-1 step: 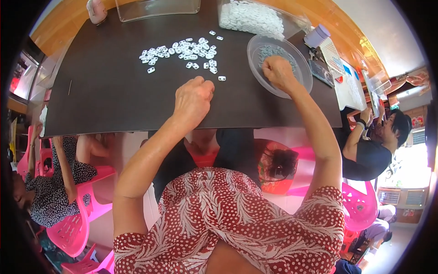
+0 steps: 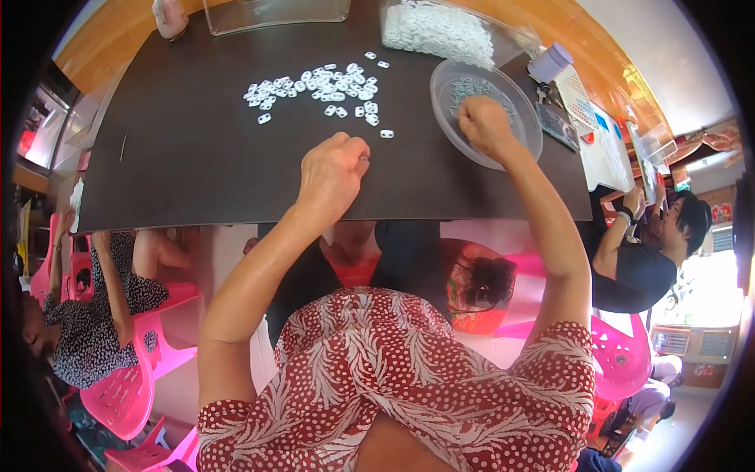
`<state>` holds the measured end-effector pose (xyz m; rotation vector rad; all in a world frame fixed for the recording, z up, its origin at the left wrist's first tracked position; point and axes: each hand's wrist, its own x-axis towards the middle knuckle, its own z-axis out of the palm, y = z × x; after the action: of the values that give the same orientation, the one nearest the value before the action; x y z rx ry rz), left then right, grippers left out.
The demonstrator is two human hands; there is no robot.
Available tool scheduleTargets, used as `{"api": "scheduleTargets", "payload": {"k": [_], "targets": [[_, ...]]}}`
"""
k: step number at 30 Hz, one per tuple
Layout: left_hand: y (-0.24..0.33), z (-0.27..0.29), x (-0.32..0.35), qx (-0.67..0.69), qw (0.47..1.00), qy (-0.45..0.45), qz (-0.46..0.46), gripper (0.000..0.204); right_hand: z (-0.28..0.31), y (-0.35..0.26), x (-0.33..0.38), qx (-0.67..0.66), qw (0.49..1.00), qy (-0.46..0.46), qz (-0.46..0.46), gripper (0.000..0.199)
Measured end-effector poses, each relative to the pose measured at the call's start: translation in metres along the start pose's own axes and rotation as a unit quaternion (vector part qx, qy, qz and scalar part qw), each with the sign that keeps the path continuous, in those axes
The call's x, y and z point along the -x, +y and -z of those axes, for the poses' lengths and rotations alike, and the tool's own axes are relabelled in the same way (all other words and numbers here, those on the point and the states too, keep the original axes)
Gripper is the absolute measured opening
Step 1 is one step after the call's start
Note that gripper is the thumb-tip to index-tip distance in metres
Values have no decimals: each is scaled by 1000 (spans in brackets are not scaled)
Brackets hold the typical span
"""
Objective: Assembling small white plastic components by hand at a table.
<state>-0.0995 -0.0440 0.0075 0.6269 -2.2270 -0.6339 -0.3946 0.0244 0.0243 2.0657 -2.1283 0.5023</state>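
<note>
My left hand (image 2: 334,177) is closed above the dark table, near its front edge. Whatever its curled fingers may hold is hidden. Just beyond it lies a loose group of small white oval pieces (image 2: 338,82), each with two dark holes, and one stray white piece (image 2: 386,134) sits close to the knuckles. Over on the right, my right hand (image 2: 484,126) reaches into a round clear plastic bowl (image 2: 528,148) with its fingers bent together and pointing down. Small grey-blue parts (image 2: 469,88) lie in that bowl beside the fingers; what the fingertips pinch cannot be seen.
A clear box (image 2: 503,33) heaped with white pieces stands behind the bowl. Right of the bowl are a lilac cup (image 2: 550,61), a phone-like dark slab (image 2: 557,126) and a white perforated tray (image 2: 576,101). A thin stick (image 2: 123,148) lies at left. People sit on both sides.
</note>
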Motion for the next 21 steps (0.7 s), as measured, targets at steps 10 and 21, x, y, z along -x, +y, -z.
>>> {"api": "scheduleTargets", "payload": {"k": [10,21], "targets": [[13,41,34,564,744,4,358,10,42,-109,21,-312,940,31,-136,13],[23,44,49,594,729,71,332,8,4,-195,22,-556,824,-50,-92,15]]}}
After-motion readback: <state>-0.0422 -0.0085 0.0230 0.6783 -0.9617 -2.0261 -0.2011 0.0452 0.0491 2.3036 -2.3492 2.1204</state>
